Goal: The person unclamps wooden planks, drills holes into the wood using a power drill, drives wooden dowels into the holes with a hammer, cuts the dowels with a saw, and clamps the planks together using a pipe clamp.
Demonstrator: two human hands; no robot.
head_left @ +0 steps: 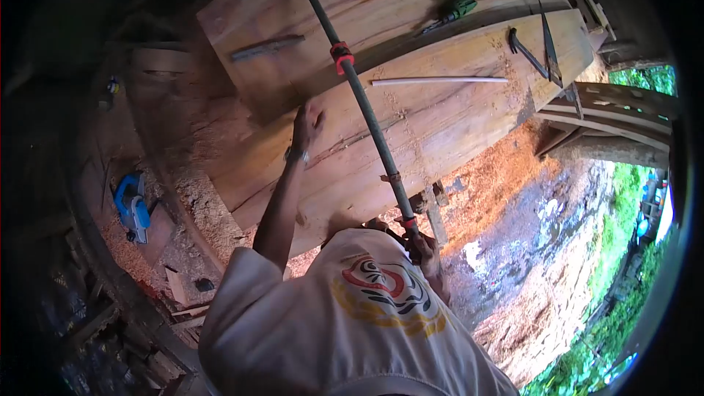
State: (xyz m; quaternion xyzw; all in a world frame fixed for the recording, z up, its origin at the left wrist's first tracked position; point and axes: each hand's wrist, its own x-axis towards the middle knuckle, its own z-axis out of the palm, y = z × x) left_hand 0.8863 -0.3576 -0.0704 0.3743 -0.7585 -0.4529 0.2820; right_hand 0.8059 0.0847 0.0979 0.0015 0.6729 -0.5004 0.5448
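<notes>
A long grey bar clamp (374, 123) with red fittings lies across two wide wooden slabs, the near slab (447, 121) and the far slab (257, 22). At the clamp's near end, beside the near slab's edge, my right hand (425, 251) is closed round the bar by its red end fitting. My left hand (309, 123) is over the near slab, left of the bar, with its fingers curled in; nothing shows in them. A thin white strip (440, 81) lies on the near slab, right of the bar.
A green drill (456, 0) rests on the far slab. A hand saw (550, 48) and a dark angled tool (526, 53) lie at the near slab's right end. On the shavings-covered ground at left is a blue power planer (133, 207). Timber stands at the right.
</notes>
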